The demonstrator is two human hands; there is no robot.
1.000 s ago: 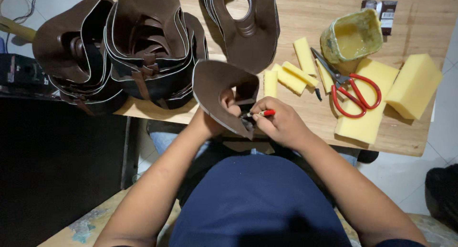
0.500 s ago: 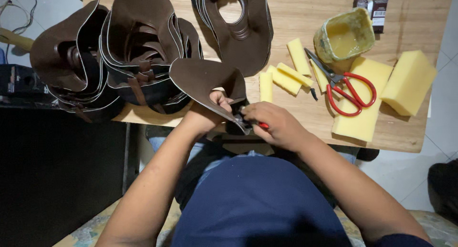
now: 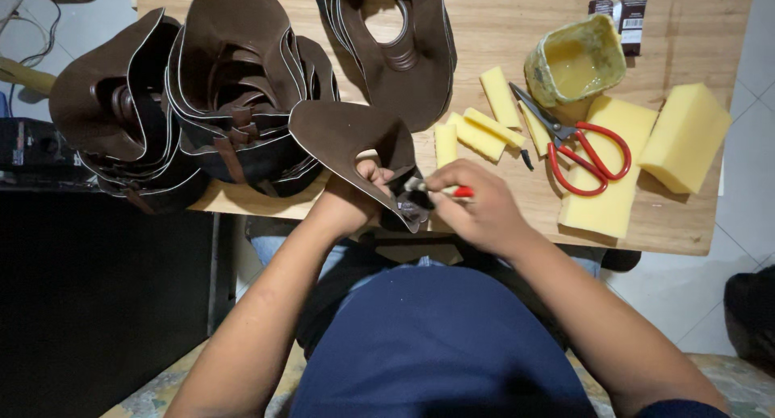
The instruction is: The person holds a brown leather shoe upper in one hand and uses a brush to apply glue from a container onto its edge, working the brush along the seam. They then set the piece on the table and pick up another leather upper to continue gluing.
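Observation:
My left hand point(image 3: 355, 198) grips a curved brown leather piece point(image 3: 343, 135) from underneath, holding it up at the table's near edge. My right hand point(image 3: 476, 204) is closed on a small tool with a red handle point(image 3: 462, 192), its pale tip touching the lower edge of the leather piece beside my left fingers. The part of the leather between both hands is partly hidden by my fingers.
Stacks of brown leather pieces point(image 3: 202, 103) fill the left of the wooden table point(image 3: 500, 22); another leather stack point(image 3: 395, 47) lies at the back. Yellow foam strips point(image 3: 480, 127), foam blocks point(image 3: 682, 135), red scissors point(image 3: 585, 148) and a glue-stained pot point(image 3: 575, 63) lie right.
The leather piece has turned and its flap now leans further left. My right hand has shifted slightly right along its lower edge, the tool still against it.

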